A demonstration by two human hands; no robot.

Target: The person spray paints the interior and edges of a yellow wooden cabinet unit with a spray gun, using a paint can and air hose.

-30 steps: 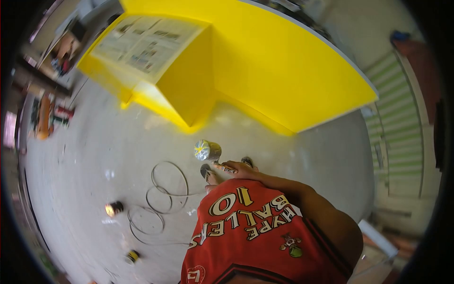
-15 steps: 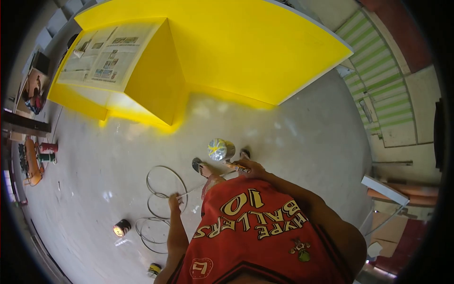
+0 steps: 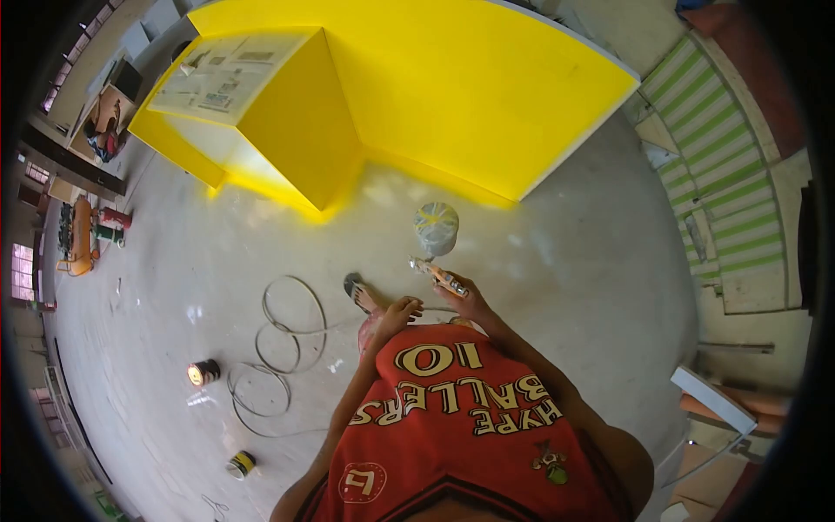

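Observation:
My right hand (image 3: 467,300) is closed around a slim orange and silver tool (image 3: 435,276) that points away from me over the floor. Just beyond its tip stands a round, paint-spattered container (image 3: 435,228); I cannot tell whether it is joined to the tool. Close beside the right hand, above the hem of my red jersey (image 3: 461,418), my left hand (image 3: 402,309) hovers with fingers apart and nothing in it. A thin hose (image 3: 287,344) lies in loops on the concrete floor to my left. My sandalled foot (image 3: 357,291) shows near the left hand.
A large yellow counter (image 3: 452,87) with a box-shaped yellow block (image 3: 304,130), newspaper on its top, fills the far side. Two small cans (image 3: 204,372) (image 3: 241,464) stand on the floor at left. An orange machine (image 3: 76,248) sits far left, a white board (image 3: 713,396) at right.
My left hand has come up from the hose on the floor to beside the right hand. The tool and round container now sit farther from me, and the view has tilted.

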